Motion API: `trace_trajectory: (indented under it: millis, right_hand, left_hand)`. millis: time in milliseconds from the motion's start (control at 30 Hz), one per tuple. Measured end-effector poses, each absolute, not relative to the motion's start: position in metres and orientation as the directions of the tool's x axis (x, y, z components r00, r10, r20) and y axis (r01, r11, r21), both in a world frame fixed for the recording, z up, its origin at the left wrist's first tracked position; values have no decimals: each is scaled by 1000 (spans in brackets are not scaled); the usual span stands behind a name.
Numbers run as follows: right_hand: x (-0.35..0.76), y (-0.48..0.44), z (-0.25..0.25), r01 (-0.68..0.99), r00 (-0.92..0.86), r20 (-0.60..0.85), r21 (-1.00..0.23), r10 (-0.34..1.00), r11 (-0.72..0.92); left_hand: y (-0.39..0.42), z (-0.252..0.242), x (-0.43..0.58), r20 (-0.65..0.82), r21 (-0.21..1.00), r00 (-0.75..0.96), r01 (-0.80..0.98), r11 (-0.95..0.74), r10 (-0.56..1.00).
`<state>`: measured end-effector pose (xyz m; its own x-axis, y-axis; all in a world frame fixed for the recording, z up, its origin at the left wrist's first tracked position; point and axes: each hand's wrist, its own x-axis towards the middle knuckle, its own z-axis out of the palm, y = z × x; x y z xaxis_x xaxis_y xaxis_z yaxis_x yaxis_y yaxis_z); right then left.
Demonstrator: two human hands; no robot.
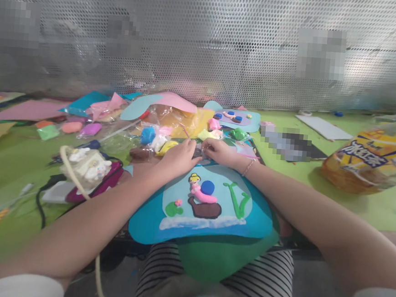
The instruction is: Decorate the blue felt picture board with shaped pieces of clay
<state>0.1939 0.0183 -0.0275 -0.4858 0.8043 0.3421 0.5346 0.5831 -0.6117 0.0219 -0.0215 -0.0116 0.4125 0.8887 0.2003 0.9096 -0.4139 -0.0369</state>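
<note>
My left hand [181,157] and my right hand [220,152] are close together beyond the top edge of a blue card picture. Both have their fingers closed on a small, dark, shiny plastic bag [197,152]; its contents are mostly hidden. Nearer me lies the blue card [260,222] with a pale blue panel. On it sit a pink clay snail [204,195] with a blue shell and yellow hat, a brown clay shape [207,209], a green clay plant [237,202] and a green lily pad [173,209]. White and blue clay runs along the bottom.
Bagged clay lumps, including a blue one [147,135] and a green one [239,133], crowd the area behind my hands. A bottle of tea [372,157] lies at right. Left are a purple pouch [109,182] and a cable [73,170]. A perforated metal panel [206,44] stands behind.
</note>
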Motion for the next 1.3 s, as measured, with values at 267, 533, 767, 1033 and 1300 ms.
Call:
trace_trajectory:
  millis: [267,533,767,1033,1300]
  right_hand:
    - [193,18,-24,540,-449,272,-676,851,501]
    - [194,20,-27,473,-461,286,-721,840,505]
    - [196,23,-31,500,-498,325,-649,804,573]
    - [197,23,-32,516,-513,400,-564,760,645]
    - [195,21,-30,528,-501,393,-567,771,632]
  left_hand:
    - [-23,-11,23,170,-10,406,912,-410,898]
    - [-24,-9,24,133,21,405,911,-411,905]
    - [-22,-12,22,148,0,437,897,-442,887]
    - [-22,-10,26,196,-19,448,891,-454,872]
    - [-22,-8,26,210,17,416,903,-429,885]
